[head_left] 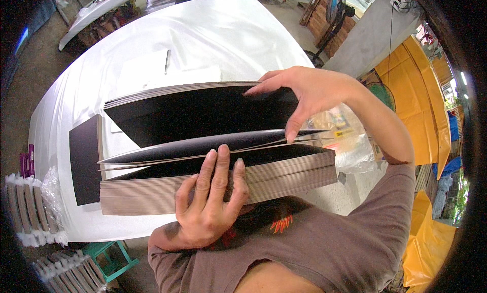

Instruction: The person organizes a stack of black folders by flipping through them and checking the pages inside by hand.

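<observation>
While the pile of black sheets (137, 199) is lying at the near side of the white table (228, 34), close to our brown shirt (324, 234), its sheets are standing open in groups. We are resting our left hand (213, 196) on the greyish-brown edges, its fingers apart, two tips reaching the loose middle sheets. Our right hand (304, 100) is arching over the right end; thumb and fingers are standing wide apart, the index tip meeting the far group and the thumb the middle sheets. Leftward, a dark board (85, 163) is lying; farther, wrapped bundles (30, 207) are standing.
</observation>
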The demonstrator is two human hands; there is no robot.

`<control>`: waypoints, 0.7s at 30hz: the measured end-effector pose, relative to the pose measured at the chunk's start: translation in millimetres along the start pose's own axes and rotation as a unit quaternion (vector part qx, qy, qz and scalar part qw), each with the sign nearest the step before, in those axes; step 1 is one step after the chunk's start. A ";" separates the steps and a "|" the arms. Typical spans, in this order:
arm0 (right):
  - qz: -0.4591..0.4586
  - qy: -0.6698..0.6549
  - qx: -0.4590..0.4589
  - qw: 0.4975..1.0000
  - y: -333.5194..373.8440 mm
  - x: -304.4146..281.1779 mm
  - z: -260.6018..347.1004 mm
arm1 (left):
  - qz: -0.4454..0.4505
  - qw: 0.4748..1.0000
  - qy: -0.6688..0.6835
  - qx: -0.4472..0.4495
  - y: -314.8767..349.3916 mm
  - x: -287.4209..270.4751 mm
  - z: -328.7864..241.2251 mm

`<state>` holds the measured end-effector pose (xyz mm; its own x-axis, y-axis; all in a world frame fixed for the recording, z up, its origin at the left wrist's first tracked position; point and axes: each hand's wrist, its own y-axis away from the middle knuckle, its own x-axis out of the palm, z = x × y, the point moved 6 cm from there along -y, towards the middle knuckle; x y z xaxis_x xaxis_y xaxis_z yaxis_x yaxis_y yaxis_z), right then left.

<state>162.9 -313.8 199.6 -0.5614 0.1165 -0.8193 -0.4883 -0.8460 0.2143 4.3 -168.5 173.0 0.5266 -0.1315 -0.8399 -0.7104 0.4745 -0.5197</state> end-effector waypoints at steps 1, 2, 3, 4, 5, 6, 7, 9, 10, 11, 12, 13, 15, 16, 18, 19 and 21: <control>0.001 -0.011 0.004 1.000 -1.0 -1.3 -1.0 | -0.001 1.000 -0.004 -0.002 0.5 -0.3 0.1; 0.003 -0.022 0.008 1.000 -1.9 -2.8 -1.8 | -0.005 1.000 -0.012 0.004 1.2 -0.3 -0.1; 0.004 -0.035 0.015 0.999 -2.0 -2.7 -3.0 | -0.008 1.000 -0.017 0.011 2.1 0.9 0.4; 0.008 -0.049 0.013 0.999 -1.3 -3.9 -0.7 | -0.012 1.000 -0.023 0.019 2.4 1.5 0.6; 0.013 -0.063 0.012 0.998 -0.1 -6.8 3.3 | -0.018 1.000 -0.017 0.002 0.9 0.7 1.3; 0.018 -0.076 0.008 0.997 -0.5 -8.3 5.4 | -0.023 1.000 -0.013 -0.016 -1.8 -0.6 0.2; 0.009 -0.103 0.015 0.994 -1.7 -8.9 4.0 | -0.028 0.999 -0.009 -0.035 -3.1 -1.8 0.8; -0.012 -0.156 0.031 0.987 -2.8 -7.1 0.9 | -0.020 1.000 0.002 -0.011 -1.5 -0.4 0.9; -0.044 -0.127 -0.002 0.991 -2.1 -5.1 3.5 | -0.017 1.000 0.008 0.002 -0.7 0.3 0.4; -0.061 -0.107 0.014 0.992 -1.7 -4.4 4.6 | -0.017 1.000 0.008 0.001 -0.7 0.3 0.5; -0.079 -0.087 0.029 0.993 -1.9 -4.0 5.9 | -0.017 1.000 0.007 0.001 -1.0 0.5 0.5; -0.096 -0.067 0.044 0.992 -2.0 -4.8 5.6 | -0.017 1.000 0.007 0.000 -1.2 0.9 0.6; -0.074 -0.005 -0.025 0.997 -3.1 -2.0 4.5 | -0.019 1.000 -0.002 0.007 -0.7 2.8 1.4; -0.063 0.027 -0.060 0.996 -2.9 -0.3 5.7 | -0.020 1.000 -0.007 0.011 -0.5 3.3 1.5; -0.050 -0.026 -0.022 0.998 -0.2 4.7 5.7 | -0.005 1.000 0.016 -0.003 -2.4 1.5 2.9; -0.042 -0.051 -0.004 0.998 0.6 7.0 8.2 | 0.003 1.000 0.026 -0.012 -3.7 0.4 3.7; -0.037 -0.044 -0.026 0.998 3.6 5.7 16.6 | -0.033 0.999 0.017 -0.027 -11.2 -5.0 6.4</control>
<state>146.9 -307.6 204.6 -0.5830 0.2234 -0.7812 -0.4970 -0.8586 0.1254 12.7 -167.5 184.0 0.5579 -0.1907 -0.8077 -0.6988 0.4171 -0.5812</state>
